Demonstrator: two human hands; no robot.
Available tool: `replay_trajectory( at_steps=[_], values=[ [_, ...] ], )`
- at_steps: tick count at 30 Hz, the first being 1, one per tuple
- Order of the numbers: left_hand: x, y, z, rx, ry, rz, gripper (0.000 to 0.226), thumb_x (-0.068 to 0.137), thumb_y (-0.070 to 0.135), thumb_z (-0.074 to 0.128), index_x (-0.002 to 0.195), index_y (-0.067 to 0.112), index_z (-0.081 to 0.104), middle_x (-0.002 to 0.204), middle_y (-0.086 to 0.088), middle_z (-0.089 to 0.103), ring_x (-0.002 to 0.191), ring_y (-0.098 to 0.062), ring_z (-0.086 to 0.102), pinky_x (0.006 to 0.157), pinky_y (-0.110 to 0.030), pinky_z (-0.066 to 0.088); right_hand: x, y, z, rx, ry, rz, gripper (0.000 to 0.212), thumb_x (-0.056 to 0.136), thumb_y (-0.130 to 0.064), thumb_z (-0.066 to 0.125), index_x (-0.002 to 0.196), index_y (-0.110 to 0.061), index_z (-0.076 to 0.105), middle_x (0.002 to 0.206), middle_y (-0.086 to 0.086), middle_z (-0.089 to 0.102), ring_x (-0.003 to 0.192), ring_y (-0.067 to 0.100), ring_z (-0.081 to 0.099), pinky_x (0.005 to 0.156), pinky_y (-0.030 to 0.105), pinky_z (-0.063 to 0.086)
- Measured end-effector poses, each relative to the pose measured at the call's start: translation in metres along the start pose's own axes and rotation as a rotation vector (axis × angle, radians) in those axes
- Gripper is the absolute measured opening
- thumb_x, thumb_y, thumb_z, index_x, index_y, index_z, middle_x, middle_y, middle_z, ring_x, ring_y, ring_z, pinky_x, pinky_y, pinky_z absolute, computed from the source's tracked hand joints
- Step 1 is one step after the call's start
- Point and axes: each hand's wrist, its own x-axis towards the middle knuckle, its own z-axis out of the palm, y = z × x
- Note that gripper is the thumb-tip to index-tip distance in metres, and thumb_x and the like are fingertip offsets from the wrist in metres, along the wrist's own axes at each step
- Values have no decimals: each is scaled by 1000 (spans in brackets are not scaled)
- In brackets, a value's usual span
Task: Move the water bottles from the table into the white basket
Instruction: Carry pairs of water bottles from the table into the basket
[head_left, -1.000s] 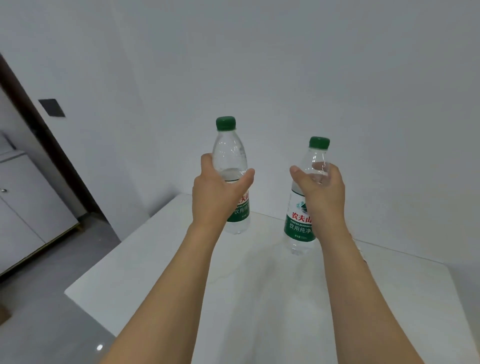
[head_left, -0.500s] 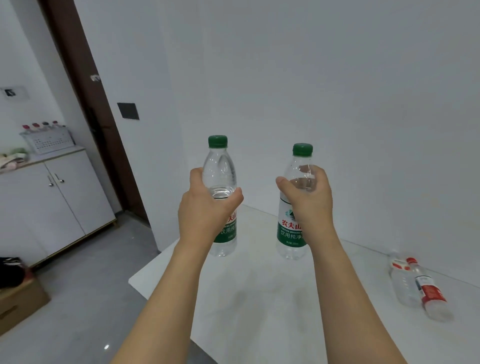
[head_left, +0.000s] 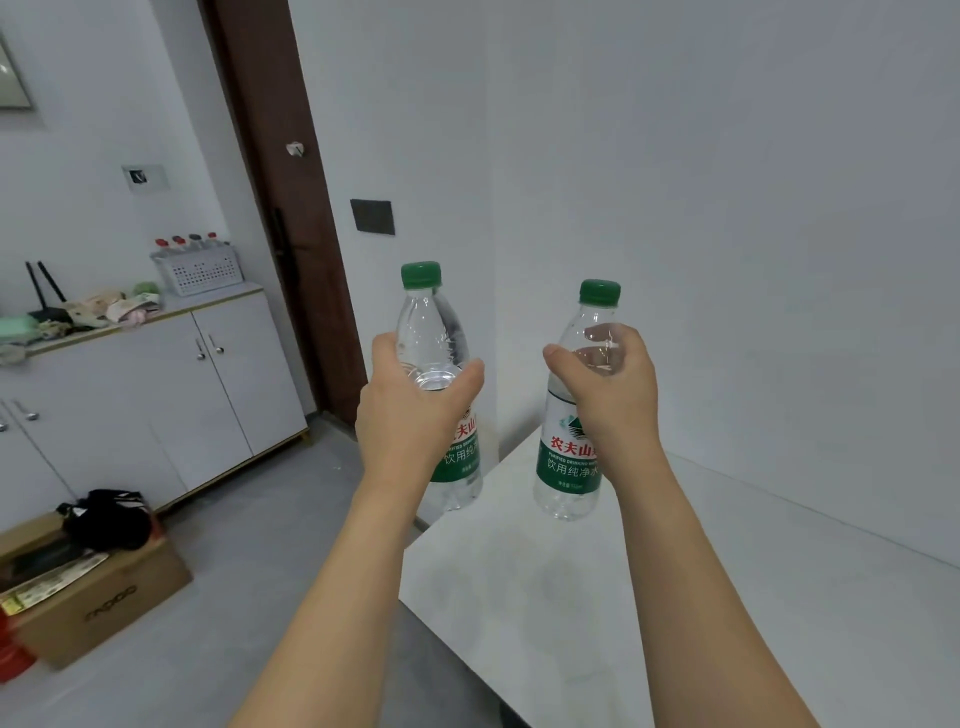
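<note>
The left hand (head_left: 415, 410) grips one bottle (head_left: 441, 384) and the right hand (head_left: 610, 395) grips a second bottle (head_left: 574, 447), both upright and lifted clear of the tabletop (head_left: 701, 597) at its far left corner. The basket (head_left: 200, 270) stands far left on a cabinet (head_left: 156, 395), well apart from the hands, with several caps already showing above its rim (so part of the job looks done). These two still have to be carried across and set inside; whether more bottles wait on the tabletop cannot be told.

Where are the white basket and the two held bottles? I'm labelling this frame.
white basket (head_left: 200, 271): head view, perforated front wall.
left bottle (head_left: 427, 322): head view, clear shoulder above the hand.
right bottle (head_left: 566, 462): head view, green label.
</note>
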Motion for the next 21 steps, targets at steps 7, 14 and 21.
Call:
replay_trajectory(
  at_steps=[7,14,21],
  values=[
    [97,-53,0,18,4,-3,54,62,55,71,102,40,37,84,13,62,80,-18,65,75,-48,57,65,28,84,59,10,-19,47,60,-52,80,99,-36,58,86,-6,70,80,13,70,80,44,58],
    [196,-103,-10,10,59,8,51,62,52,73,103,41,45,80,16,65,78,-12,66,73,-48,58,129,44,184,78,-42,-40,47,59,-52,79,98,-38,57,86,-7,69,81,13,70,83,44,57],
    [278,-175,-41,-15,92,-36,48,62,52,73,99,45,44,87,41,57,75,12,58,61,-30,52,153,69,291,42,-106,-21,49,61,-52,78,104,-40,57,94,-4,70,86,16,70,84,47,57]
  ],
)
